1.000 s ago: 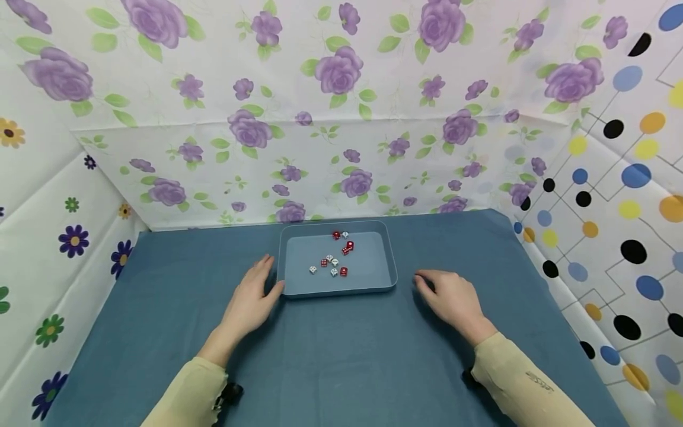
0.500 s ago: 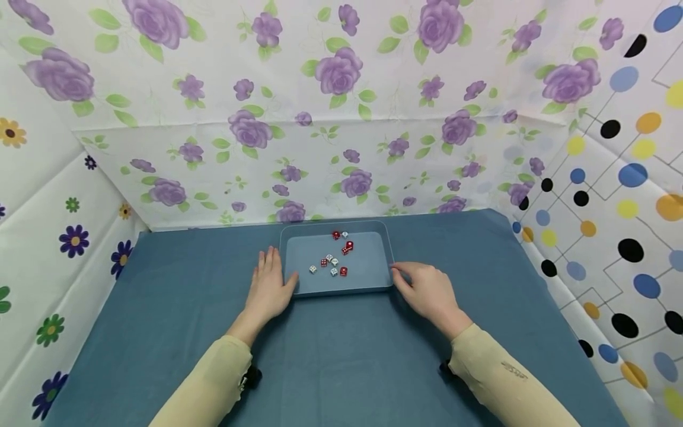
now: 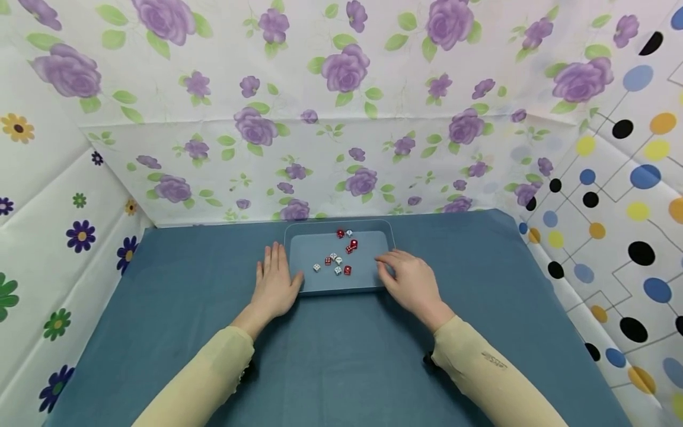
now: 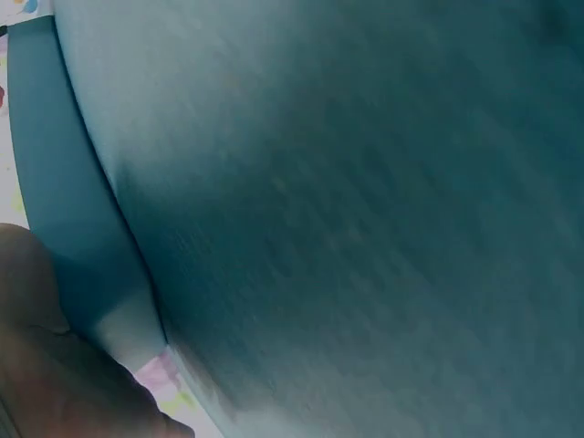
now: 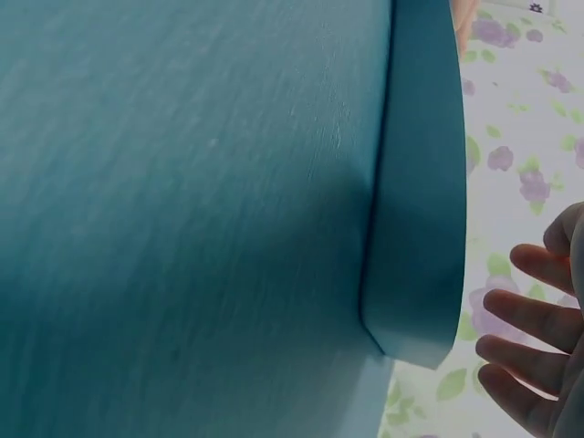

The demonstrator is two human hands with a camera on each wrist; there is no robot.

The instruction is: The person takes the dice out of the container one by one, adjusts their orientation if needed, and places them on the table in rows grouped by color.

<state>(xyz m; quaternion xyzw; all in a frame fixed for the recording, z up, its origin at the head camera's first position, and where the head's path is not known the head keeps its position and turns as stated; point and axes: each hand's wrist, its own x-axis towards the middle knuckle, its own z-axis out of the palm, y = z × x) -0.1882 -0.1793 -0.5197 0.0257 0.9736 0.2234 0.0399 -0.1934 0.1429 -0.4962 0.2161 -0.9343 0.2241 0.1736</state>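
Note:
A shallow blue-grey tray (image 3: 341,290) lies on the blue cloth, holding several small red and white dice. One white die (image 3: 317,268) sits apart toward the left, and a red die (image 3: 347,270) lies near the front. My left hand (image 3: 273,284) rests along the tray's left side, fingers straight, thumb at the front left corner. My right hand (image 3: 413,283) is over the tray's right edge, its fingers bent loosely and reaching inward over the tray floor. In the right wrist view, its fingers (image 5: 529,319) are spread with nothing between them, above the tray wall (image 5: 420,201).
A blue cloth (image 3: 341,356) covers the table. Behind the tray stands a white backdrop with purple roses (image 3: 256,126). A daisy-patterned sheet (image 3: 53,255) is on the left, and a dotted sheet (image 3: 619,237) on the right.
My right hand has moved left from beside the tray to over its right edge. The left hand has come in against the tray's left side. The dice lie as before.

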